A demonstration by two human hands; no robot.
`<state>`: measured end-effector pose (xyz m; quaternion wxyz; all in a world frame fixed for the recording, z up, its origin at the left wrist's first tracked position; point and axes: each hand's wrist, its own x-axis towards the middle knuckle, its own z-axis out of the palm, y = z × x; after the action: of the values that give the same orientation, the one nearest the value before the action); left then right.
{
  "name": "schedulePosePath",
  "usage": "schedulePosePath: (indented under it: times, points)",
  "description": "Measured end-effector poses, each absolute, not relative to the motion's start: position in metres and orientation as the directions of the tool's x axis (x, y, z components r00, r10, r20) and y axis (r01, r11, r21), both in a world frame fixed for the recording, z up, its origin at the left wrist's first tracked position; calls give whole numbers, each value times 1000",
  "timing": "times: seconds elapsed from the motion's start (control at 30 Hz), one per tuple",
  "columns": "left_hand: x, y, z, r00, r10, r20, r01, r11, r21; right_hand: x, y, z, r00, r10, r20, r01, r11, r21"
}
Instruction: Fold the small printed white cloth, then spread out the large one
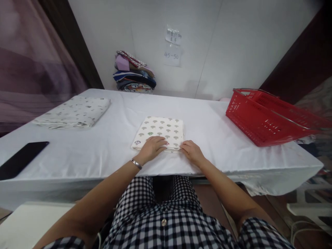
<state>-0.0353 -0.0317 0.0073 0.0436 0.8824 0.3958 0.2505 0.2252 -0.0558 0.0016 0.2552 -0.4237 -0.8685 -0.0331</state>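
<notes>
Folded cloth [159, 128] lies mid-span on the worktop [215, 143], near the front edge; left hand [151, 148] rests on its near side, fingers extended, right hand [193, 152] has fingertips at the near right corner, pinching or merely touching, cannot tell. Step in hand looks like squaring the layers; next move seemingly calls for light pressure and a level near edge.
</notes>
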Motion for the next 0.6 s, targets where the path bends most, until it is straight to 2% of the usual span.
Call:
schedulePosePath:
  times: [0.23,0.43,0.6]
  points:
    - [-24,-34,10,595,663,454,659,-726,197,220,-57,3,-499,725,476,803,593,-62]
    - [0,-33,9,658,571,491,605,-789,108,221,-59,7,-552,704,447,750,654,-102]
    - [13,-31,9,639,586,498,607,-782,141,222,-57,5,-541,695,475,733,666,-140]
